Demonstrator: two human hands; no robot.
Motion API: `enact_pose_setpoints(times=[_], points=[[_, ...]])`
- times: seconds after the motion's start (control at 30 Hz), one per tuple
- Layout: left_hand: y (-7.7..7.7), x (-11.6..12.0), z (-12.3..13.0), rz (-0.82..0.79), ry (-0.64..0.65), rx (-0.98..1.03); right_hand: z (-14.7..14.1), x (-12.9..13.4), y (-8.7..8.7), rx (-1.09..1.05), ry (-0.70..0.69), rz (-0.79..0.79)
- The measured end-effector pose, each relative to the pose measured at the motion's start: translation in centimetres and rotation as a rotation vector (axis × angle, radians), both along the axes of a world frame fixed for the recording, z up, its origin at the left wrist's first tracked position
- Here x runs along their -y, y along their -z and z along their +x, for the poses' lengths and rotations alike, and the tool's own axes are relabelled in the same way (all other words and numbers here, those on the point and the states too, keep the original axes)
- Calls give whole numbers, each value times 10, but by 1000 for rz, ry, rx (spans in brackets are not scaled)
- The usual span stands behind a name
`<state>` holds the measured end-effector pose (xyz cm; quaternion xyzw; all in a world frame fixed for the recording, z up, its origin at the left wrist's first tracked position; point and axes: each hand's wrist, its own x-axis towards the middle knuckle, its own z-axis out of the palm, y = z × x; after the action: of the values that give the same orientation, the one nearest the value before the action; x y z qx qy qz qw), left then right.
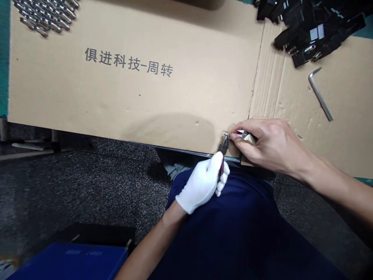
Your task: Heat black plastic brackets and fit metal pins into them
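My left hand [202, 181], in a white glove, is closed around a slim black tool [223, 147] with a red strip along its side. The tool points away from me, and its shiny metal tip [225, 136] lies over the front edge of the cardboard. Just right of that tip is my bare right hand [271, 142], thumb and forefinger pinched together. A small pale and metallic piece [248, 137] shows inside its curled fingers; I cannot make out its kind. The fingertips of the right hand are close to the tool's tip, and whether they touch is unclear.
A cardboard sheet [131, 101] with printed characters covers the table. Several shiny metal rods [48, 15] lie at the far left, and a pile of black parts [314, 31] at the far right. A hex key [320, 95] rests at right. A blue box [72, 262] stands below left.
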<state>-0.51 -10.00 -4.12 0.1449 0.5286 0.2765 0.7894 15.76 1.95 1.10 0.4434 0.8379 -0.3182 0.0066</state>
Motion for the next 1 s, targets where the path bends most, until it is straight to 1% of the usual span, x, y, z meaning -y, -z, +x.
enact_pose_setpoints(times=[0.13, 0.3, 0.43, 0.8, 1.0], points=[[5, 1, -2, -28, 5, 81, 0, -1, -2, -22, 33, -43], [11, 2, -6, -45, 2, 185, -2, -6, -5, -25, 4, -65], [12, 1, -7, -49, 2, 223, -3, -7, -4, -24, 2, -74], [15, 1, -9, -49, 0, 274, -4, -8, 3, -47, -25, -3], [22, 2, -12, -50, 13, 362, -6, -7, 6, -42, -47, 38]])
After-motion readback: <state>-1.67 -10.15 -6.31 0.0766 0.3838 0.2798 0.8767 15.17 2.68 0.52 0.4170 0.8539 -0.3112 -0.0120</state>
